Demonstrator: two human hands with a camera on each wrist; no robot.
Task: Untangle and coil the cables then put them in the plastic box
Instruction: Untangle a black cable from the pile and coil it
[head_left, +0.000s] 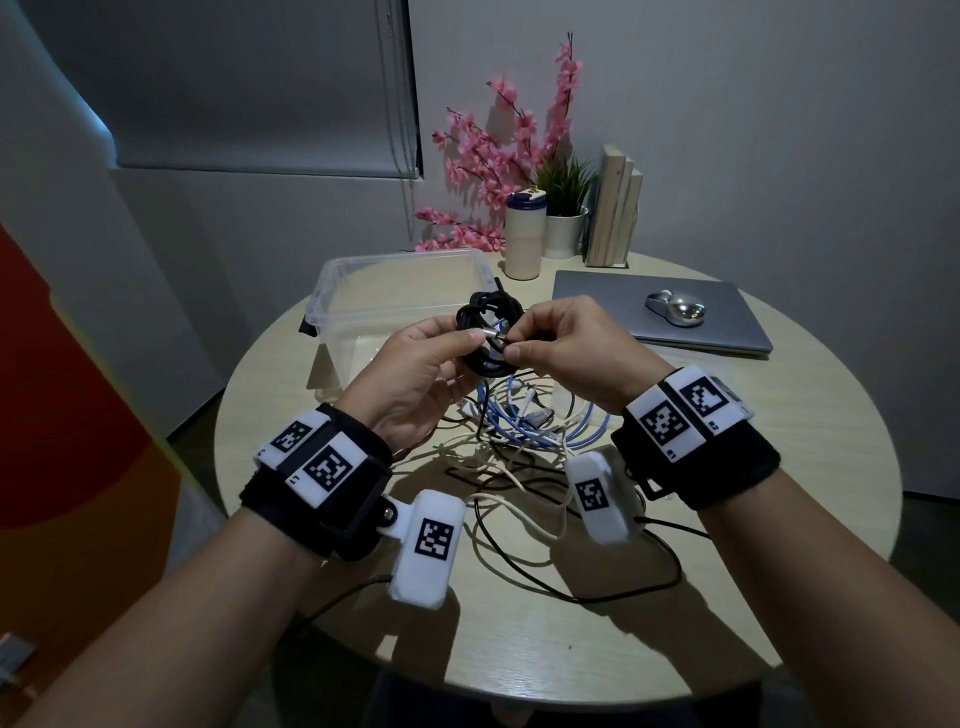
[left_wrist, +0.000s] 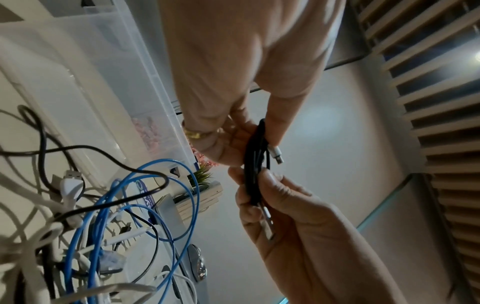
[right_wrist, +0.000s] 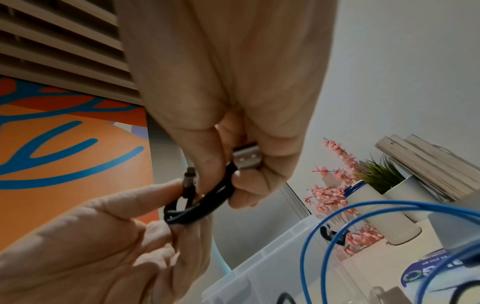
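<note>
A coiled black cable (head_left: 488, 332) hangs in the air above the table, in front of the clear plastic box (head_left: 332, 280). My left hand (head_left: 467, 338) grips the coil's left side. My right hand (head_left: 511, 345) pinches the cable's silver USB plug (right_wrist: 245, 158) against the coil (right_wrist: 197, 203). A second, smaller silver plug (left_wrist: 276, 155) sticks out by the left hand (left_wrist: 252, 144). On the table below lies a tangle of blue (head_left: 519, 431), white (head_left: 498, 499) and black cables (head_left: 597, 592). The box shows nothing inside.
A closed grey laptop (head_left: 727, 332) with a silver mouse (head_left: 675, 309) on it lies at the right. At the back stand a tumbler (head_left: 524, 234), a potted plant (head_left: 566, 228), pink flowers (head_left: 498, 156) and books (head_left: 615, 208). The round table's edge (head_left: 571, 696) is near me.
</note>
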